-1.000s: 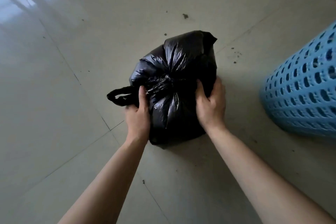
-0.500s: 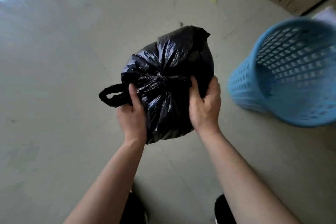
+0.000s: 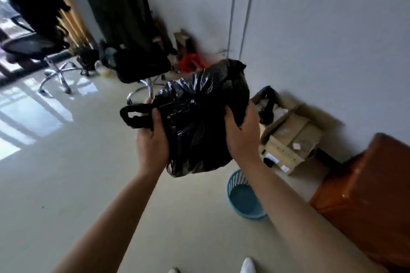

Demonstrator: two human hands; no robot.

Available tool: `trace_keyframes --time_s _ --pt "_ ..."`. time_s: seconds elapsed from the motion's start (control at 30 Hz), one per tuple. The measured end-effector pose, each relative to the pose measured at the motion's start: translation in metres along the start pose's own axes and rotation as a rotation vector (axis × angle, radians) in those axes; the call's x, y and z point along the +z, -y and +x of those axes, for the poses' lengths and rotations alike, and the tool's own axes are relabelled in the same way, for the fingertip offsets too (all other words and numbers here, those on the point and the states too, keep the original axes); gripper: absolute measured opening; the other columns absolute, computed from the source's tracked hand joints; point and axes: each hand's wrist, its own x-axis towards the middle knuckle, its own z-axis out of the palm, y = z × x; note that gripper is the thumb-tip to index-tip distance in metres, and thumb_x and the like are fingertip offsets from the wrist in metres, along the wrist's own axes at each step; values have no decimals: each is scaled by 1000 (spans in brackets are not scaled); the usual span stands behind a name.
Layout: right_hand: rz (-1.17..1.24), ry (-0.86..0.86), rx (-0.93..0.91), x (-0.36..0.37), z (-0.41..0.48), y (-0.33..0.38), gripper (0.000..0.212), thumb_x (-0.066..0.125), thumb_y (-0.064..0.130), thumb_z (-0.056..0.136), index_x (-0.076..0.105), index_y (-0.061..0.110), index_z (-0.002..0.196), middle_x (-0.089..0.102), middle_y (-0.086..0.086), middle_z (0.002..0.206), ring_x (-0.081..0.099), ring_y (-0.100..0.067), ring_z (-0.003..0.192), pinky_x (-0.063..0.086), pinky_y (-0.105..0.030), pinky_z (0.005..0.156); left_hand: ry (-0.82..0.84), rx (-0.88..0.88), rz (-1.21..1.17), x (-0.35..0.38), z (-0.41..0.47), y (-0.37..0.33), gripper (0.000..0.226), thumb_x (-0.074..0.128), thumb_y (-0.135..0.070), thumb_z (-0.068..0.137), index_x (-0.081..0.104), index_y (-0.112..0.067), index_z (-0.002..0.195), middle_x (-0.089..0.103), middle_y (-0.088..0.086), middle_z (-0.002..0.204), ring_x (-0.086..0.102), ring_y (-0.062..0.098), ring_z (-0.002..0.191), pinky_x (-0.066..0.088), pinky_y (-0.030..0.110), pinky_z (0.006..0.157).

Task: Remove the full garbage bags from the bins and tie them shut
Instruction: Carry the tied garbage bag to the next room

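Both hands clamp a crumpled, glossy black plastic garbage bag (image 3: 199, 122) from opposite sides and hold it in the air at chest height, clear of the pale tiled floor (image 3: 66, 184). On the bag's left flank the left hand (image 3: 152, 143) has its thumb laid up across the root of a twisted black plastic loop handle (image 3: 133, 115); the other fingers curl out of sight behind. Opposite it, the right hand (image 3: 243, 137) grips the right flank, thumb on the near face and fingers wrapped round the back. The two hands are kept apart by the bag's full width.

Gathered folds meet at a tied knot (image 3: 195, 102) on the face turned toward the camera. Its long axis runs roughly up and down in the picture, leaning a little to the right at the top. The loop handle sticks out sideways to the left, past the left thumb.

Below the bag, a round light-blue perforated plastic bin (image 3: 241, 199) stands upright on the floor, partly hidden by the right forearm. An open brown cardboard box (image 3: 288, 137) sits against the white wall (image 3: 321, 29) to the right, and two black office chairs (image 3: 142, 62) stand further back.
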Motion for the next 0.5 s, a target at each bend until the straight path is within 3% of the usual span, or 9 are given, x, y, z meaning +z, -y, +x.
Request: trace_keyframes --time_s 0.1,0.17,0.27,0.33,0.43,0.5 --pt "-23 -102 -92 -46 16 66 40 58 37 98 51 19 134 54 5 121 49 -5 109 38 -21 91 50 113 -88 5 1 -77 53 39 -58 98 60 -23 131 68 0 122 60 19 119 46 42 104" --pt "-73 -170 -154 -84 15 96 39 56 40 99 49 24 134 51 11 117 47 -4 109 38 -19 90 101 138 -136 17 -10 -113 52 40 -59 97 64 -14 101 70 6 102 64 31 107 50 48 93" --pt "-150 -334 -180 -159 -5 116 38 56 44 98 50 30 133 53 16 118 50 -6 116 43 -24 96 297 230 -157 49 -40 -153 54 41 -52 101 61 -4 88 69 23 90 63 43 94 47 42 73" --pt "-223 -464 -160 -213 -27 121 40 58 46 97 52 30 132 56 12 120 53 -5 116 48 -29 98 475 260 -195 76 -73 -179 48 42 -46 103 58 -7 80 69 18 81 66 35 84 40 34 66" --pt "-319 -684 -145 -304 -85 130 39 59 47 95 54 28 129 59 7 122 56 -8 117 50 -37 99 772 332 -284 113 -156 -223 39 41 -41 104 55 -22 74 63 -6 73 58 4 69 39 31 64" --pt "-380 -827 -121 -365 -133 143 38 59 45 95 55 26 128 62 6 120 58 -8 116 51 -39 99 944 347 -315 136 -220 -247 39 41 -43 104 56 -22 74 64 -7 75 58 5 71 46 35 69"
